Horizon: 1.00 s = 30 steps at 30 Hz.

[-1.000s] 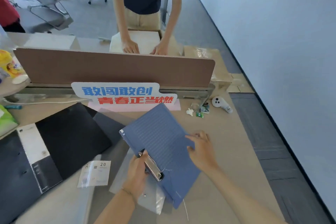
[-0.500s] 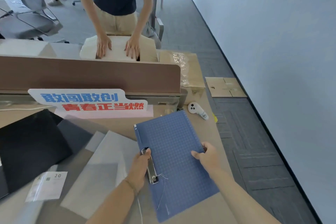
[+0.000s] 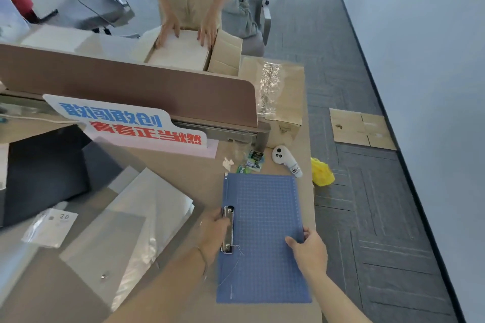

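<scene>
**Item: blue clipboard** [image 3: 265,217], grid-printed.
- Location: at the right-hand edge of the desk [image 3: 183,178], straight in front of you. It lies flat, but whether it rests on the desk or sits just above it cannot be told.
- Long axis: runs from you toward the brown divider [image 3: 131,86], with one short end near and one far.
- Metal clip [image 3: 227,231]: sits on the left long edge about halfway along, so the board's top points to your left, not away from you.

**Grip:**
- Your left hand [image 3: 214,229] is curled round the left edge at the clip.
- Your right hand [image 3: 309,249] pinches the opposite long edge, thumb on top, slightly nearer to you.
- The board spans the gap between both hands, and neither hand is nearer to it. Any turn will likely pivot about the clip side.

**Adjacent:**
- Just beyond the far short end: sweet wrappers [image 3: 250,164] and a white controller [image 3: 284,160].
- Past the desk edge: a yellow bag [image 3: 322,172].
- To your left, near but apart: clear plastic sleeves [image 3: 136,217].

**Further out:**
- A black folder [image 3: 44,173].
- A lettered sign [image 3: 126,123] against the divider.
- Beyond the divider, another person with hands on a box of paper [image 3: 181,52].
</scene>
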Tool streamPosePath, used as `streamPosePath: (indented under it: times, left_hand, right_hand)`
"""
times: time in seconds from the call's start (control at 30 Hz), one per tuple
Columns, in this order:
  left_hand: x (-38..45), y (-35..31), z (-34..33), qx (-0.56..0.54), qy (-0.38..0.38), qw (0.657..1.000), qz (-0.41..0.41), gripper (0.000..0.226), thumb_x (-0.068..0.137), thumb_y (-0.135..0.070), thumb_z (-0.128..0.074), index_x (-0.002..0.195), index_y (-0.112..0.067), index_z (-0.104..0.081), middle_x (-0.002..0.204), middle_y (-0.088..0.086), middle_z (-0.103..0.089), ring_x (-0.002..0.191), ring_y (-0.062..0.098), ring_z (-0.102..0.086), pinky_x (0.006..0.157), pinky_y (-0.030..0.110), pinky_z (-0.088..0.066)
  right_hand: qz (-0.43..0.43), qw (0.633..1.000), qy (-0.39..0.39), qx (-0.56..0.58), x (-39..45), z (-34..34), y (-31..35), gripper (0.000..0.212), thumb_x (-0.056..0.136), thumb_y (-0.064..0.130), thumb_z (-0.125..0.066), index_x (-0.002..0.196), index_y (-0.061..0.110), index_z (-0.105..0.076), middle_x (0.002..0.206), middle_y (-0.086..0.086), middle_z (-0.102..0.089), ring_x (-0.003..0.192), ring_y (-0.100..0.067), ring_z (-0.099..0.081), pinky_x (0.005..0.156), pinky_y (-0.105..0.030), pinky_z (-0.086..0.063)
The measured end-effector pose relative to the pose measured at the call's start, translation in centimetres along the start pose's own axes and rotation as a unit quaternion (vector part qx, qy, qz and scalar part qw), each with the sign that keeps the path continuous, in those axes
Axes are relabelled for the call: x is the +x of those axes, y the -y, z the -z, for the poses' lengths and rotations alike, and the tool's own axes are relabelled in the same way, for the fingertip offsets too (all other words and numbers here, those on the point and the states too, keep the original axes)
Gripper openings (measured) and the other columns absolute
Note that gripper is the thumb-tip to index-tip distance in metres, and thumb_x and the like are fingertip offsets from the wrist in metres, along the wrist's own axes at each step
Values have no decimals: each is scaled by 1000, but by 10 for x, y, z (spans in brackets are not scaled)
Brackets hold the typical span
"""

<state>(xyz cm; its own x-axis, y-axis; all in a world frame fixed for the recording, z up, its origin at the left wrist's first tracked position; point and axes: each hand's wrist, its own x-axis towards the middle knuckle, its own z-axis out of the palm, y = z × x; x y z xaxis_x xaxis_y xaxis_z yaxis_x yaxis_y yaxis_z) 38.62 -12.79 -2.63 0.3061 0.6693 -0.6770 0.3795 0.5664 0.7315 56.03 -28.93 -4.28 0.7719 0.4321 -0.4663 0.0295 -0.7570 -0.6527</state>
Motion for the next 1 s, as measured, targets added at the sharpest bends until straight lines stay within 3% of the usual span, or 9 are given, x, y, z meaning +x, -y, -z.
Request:
streamPosePath:
  times: [0.1, 0.2, 0.27, 0.33, 0.47, 0.63, 0.73, 0.87, 1.0]
  left_hand:
    - [25, 16, -1, -8, -26, 999, 19, 20, 84, -28, -55, 71, -23, -69, 73, -1, -70, 73, 23, -63, 76, 35, -51]
    - [80, 55, 5, 35, -41, 998, 37, 37, 80, -57, -44, 81, -31, -70, 97, 8, -75, 89, 29, -71, 90, 53, -59]
    - [77, 49, 4, 64, -51, 996, 42, 42, 82, -58, -38, 88, -29, -68, 100, 10, -73, 89, 30, -69, 91, 55, -58]
    - [40, 14, -6, 83, -62, 993, 51, 43, 88, -51, -36, 95, -23, -68, 98, 7, -71, 88, 26, -66, 84, 43, -55]
    - [32, 14, -16, 83, -76, 991, 68, 46, 92, -49, -39, 105, -15, -68, 97, 6, -68, 90, 24, -64, 70, 29, -45]
    - [40, 28, -26, 58, -63, 996, 39, 36, 94, -53, -41, 98, -29, -68, 97, 3, -68, 88, 19, -64, 75, 32, -54]
    - [48, 42, -31, 54, -26, 998, 31, 54, 82, -68, -38, 125, -45, -63, 125, -1, -68, 108, 16, -64, 103, 47, -53]
    - [34, 37, -39, 79, 0, 997, 21, 65, 89, -55, -33, 151, -40, -42, 147, -12, -48, 126, 16, -54, 108, 38, -45]
    - [23, 27, -38, 99, -6, 995, 12, 54, 100, -49, -33, 152, -37, -41, 148, -9, -46, 134, 20, -49, 115, 41, -39]
  right_hand:
    - [26, 999, 34, -32, 12, 5, -3, 30, 86, 21, -75, 106, 34, -56, 99, 14, -64, 85, -9, -64, 61, -25, -46]
    - [29, 996, 60, -59, 23, 7, -5, 25, 89, 12, -67, 102, 32, -61, 95, 11, -70, 79, -7, -66, 61, -27, -52]
    - [16, 996, 69, -60, 30, 4, -7, 18, 89, 9, -61, 94, 25, -68, 87, 8, -72, 75, -11, -68, 61, -31, -57]
    - [8, 996, 71, -55, 34, -1, -8, 18, 89, 7, -57, 87, 17, -72, 81, 3, -74, 72, -16, -70, 59, -34, -56]
    - [-9, 997, 52, -50, 36, -9, -14, 23, 90, 2, -50, 77, 1, -68, 66, -3, -66, 52, -13, -56, 42, -24, -39]
    - [-6, 996, 4, -84, 31, -17, -15, 26, 91, 2, -48, 68, 9, -58, 75, -4, -62, 53, -11, -52, 38, -17, -33]
    - [6, 991, -16, -132, 30, -24, -16, 15, 90, 7, -51, 78, 14, -58, 102, 0, -54, 71, -13, -57, 49, -23, -44]
    - [1, 988, -15, -155, 28, -31, -18, 13, 89, 8, -54, 99, 7, -61, 118, -4, -48, 99, -21, -51, 77, -41, -58]
    - [4, 987, -6, -160, 26, -28, -16, 11, 88, 6, -53, 94, 5, -62, 122, -9, -49, 103, -23, -44, 83, -44, -54]
